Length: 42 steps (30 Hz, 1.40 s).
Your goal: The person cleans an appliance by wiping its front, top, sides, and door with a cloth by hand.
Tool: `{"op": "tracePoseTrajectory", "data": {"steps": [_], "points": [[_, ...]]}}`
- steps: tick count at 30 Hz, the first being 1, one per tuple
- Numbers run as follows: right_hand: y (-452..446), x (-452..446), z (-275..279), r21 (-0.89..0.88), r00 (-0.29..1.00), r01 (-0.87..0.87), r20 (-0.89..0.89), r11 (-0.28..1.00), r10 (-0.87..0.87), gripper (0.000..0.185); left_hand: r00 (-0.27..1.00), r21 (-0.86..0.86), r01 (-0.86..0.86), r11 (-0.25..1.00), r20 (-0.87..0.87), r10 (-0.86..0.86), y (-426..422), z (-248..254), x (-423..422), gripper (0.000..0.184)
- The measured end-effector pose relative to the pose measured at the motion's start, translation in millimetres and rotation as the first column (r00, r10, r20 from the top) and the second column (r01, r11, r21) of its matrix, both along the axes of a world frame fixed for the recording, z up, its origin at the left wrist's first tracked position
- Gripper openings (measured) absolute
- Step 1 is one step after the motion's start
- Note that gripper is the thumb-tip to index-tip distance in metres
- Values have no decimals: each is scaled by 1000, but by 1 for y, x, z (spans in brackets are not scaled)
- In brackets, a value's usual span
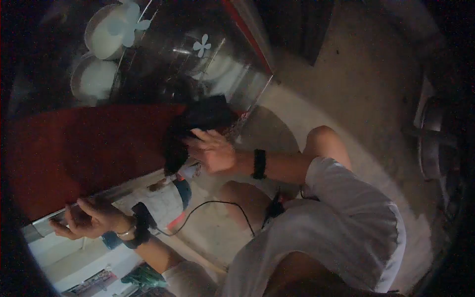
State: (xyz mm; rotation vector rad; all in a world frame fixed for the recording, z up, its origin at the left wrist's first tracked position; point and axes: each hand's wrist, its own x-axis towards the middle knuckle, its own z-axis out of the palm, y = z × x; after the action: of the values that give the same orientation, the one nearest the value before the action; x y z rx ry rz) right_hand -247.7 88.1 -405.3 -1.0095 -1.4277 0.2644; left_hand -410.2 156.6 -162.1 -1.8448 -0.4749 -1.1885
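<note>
My right hand [213,151] is at a dark, limp cloth [205,116], its fingers lying over the fabric and partly lost in the dark. The cloth spreads to both sides of the fingers, against the end of a dark red surface [94,148]. Near the lower edge of that surface, my left hand [91,218] is raised with loosely curled fingers apart and nothing visible in them. Each wrist wears a black band, and the left one also has a bracelet [127,231]. A thin black cable [217,202] runs from the left wristband toward my body.
Glossy dark panels with a pale flower decal [202,45] and pale round shapes [101,76] stand beyond the red surface. A whitish bag-like item [161,200] lies below its edge. A round metal object [433,143] stands on the floor [356,94] at right. The scene is dim.
</note>
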Motion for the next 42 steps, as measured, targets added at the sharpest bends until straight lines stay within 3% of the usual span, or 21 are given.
{"op": "tracePoseTrajectory", "data": {"steps": [1, 3, 5, 8, 10, 12, 14, 15, 17, 19, 20, 22, 23, 26, 27, 28, 29, 30, 37, 39, 42], "points": [[-3, 13, 14, -354, 973, -192, 51, 915, 224, 46, 995, -3, 93, 996, 45, -93, 3, 0, 2, 21], [23, 43, 8, -160, 944, 284, 221, 945, -246, 45, 979, -4, 183, 983, 91, -181, 6, -2, 3, 20], [37, 96, 31, -115, 915, 390, -62, 914, -398, 49, 965, -132, 248, 960, 124, -232, 4, -4, 2, 23], [51, 105, 43, -33, 791, 588, -184, 808, -584, 53, 975, -100, 212, 972, 86, -203, 2, -1, 5, 25], [35, 74, 47, -97, 886, 415, -180, 904, -426, 52, 982, -81, 178, 981, 74, -172, 1, 1, 4, 25], [7, 44, 66, -411, 932, 223, 356, 884, -70, 50, 987, -67, 152, 986, 57, -149, 1, 1, 4, 25], [0, -4, 18, -67, 938, -83, 332, 994, 100, 42, 992, -44, 113, 993, 54, -111, 0, 0, 5, 26], [0, -7, 18, -66, 939, -81, 330, 995, 98, 42, 992, -44, 115, 992, 52, -113, 0, 0, 3, 26], [2, -9, 21, -53, 970, -242, -47, 969, 240, 35, 993, -25, 116, 993, 14, -115, 4, 0, 1, 25], [21, 12, 23, 1, 985, 174, -14, 985, -174, 33, 986, -59, 163, 985, 54, -160, 6, -3, -2, 24], [29, 39, 31, -108, 953, 294, 111, 950, -283, 35, 976, -97, 207, 973, 93, -199, 6, -4, -4, 24], [44, 97, 51, -181, 902, 408, -73, 895, -426, 40, 986, -63, 156, 986, 77, -151, 6, -5, -6, 24], [49, 110, 57, -158, 814, 405, -385, 900, -434, 44, 993, -22, 103, 994, 63, -102, 5, -5, -8, 24], [54, 76, 39, -139, 775, 576, -219, 805, -593, 46, 998, 3, 60, 998, -30, -60, 6, -1, -19, 25], [45, 58, 32, -50, 849, 506, -145, 861, -508, 53, 997, 18, 48, 999, -59, -47, 6, 0, -18, 25], [25, 48, 43, -278, 962, 151, -178, 949, -206, 53, 1000, 24, 6, 1000, 0, -6, 3, -2, -12, 26], [18, 20, 29, -147, 977, 214, 10, 966, -215, 43, 998, 23, -35, 999, 58, 34, 1, -4, -9, 27], [12, -4, 18, -189, 984, 93, 165, 978, -62, 29, 998, 32, -31, 999, 63, 29, 0, -7, -10, 27], [42, 34, 82, -76, 991, 131, 28, 989, -129, 21, 998, 39, -46, 998, 49, 44, 3, -6, -16, 27], [58, 52, 92, 135, 912, 407, -1, 903, -411, 25, 998, 33, -35, 999, 58, 33, 9, -7, -28, 29], [71, 60, 38, -57, 900, 436, 4, 898, -437, 30, 998, 40, -35, 999, 44, 33, 11, -9, -43, 27]]}}
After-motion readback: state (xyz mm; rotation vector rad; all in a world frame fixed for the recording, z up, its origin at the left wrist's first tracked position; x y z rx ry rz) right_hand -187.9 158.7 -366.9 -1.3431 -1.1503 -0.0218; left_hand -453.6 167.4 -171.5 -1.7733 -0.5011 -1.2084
